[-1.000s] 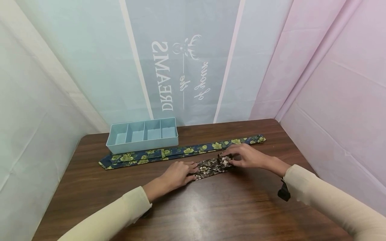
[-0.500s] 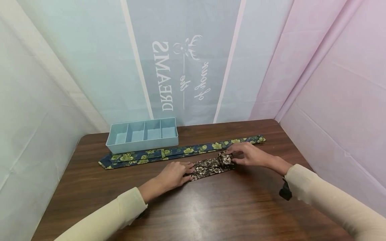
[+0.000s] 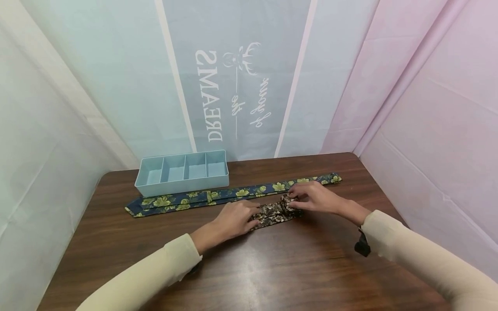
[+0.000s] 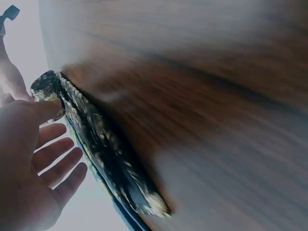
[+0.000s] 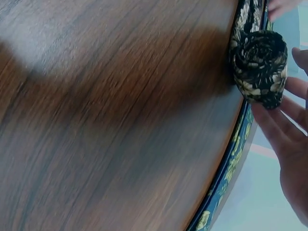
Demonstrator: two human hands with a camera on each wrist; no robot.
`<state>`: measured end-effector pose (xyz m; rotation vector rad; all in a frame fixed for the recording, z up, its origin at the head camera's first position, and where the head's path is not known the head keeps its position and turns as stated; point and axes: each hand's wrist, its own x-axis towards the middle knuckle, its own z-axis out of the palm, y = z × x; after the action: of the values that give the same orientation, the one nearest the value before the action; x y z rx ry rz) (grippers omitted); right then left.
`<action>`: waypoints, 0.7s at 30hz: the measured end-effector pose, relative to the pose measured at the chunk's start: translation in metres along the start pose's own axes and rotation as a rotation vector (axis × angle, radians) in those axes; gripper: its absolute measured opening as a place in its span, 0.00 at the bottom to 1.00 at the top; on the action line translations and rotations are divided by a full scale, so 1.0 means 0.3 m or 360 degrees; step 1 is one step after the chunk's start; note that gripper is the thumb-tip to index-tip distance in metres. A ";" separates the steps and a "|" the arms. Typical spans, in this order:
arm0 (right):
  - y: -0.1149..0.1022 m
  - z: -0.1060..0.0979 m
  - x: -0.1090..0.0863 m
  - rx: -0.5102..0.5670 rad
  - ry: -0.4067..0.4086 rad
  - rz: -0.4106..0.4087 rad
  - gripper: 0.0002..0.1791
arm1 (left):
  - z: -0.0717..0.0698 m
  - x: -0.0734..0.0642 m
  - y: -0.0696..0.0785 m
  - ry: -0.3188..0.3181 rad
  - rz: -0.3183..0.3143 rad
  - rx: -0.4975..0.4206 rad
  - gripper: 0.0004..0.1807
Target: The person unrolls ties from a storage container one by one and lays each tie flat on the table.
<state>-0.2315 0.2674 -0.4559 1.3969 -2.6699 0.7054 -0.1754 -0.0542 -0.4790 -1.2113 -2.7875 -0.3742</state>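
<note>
A dark floral necktie [image 3: 268,215] lies across the table, its right end wound into a roll [image 5: 261,55] that stands on edge. My right hand [image 3: 317,198] holds this roll, thumb and fingertips curved against its side. On the flat, unrolled stretch to the left rests my left hand [image 3: 235,217], with fingers extended over the cloth. The left wrist view shows that hand's spread fingers [image 4: 57,161] beside the tie. Behind both hands a second necktie [image 3: 242,193], navy with yellow-green flowers, is laid out lengthwise; my right hand covers a little of it.
Against the back left of the brown wooden table [image 3: 272,276] stands a light blue tray [image 3: 183,187] with several compartments, close behind the navy tie. A printed curtain [image 3: 241,26] hangs at the table's back edge, and pale curtains flank both sides.
My left hand first slides slightly left, then comes back right along the tie, closer to the roll. My right hand stays at the roll, which looks more rounded than a second ago.
</note>
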 end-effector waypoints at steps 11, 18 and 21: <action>-0.005 0.021 0.018 -0.0141 0.0083 -0.0007 0.10 | 0.014 0.095 0.059 -0.0116 0.0012 -0.0001 0.23; -0.025 -0.002 0.024 -0.0144 0.0002 0.0067 0.13 | 0.044 0.130 0.087 -0.0186 0.0018 0.0057 0.23; -0.028 -0.009 0.024 -0.0140 -0.0018 0.0063 0.13 | 0.053 0.136 0.092 -0.0206 0.0007 0.0073 0.23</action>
<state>-0.2296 0.2588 -0.4486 1.3342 -2.7085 0.5772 -0.1827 -0.0030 -0.4822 -1.2750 -2.8832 -0.2384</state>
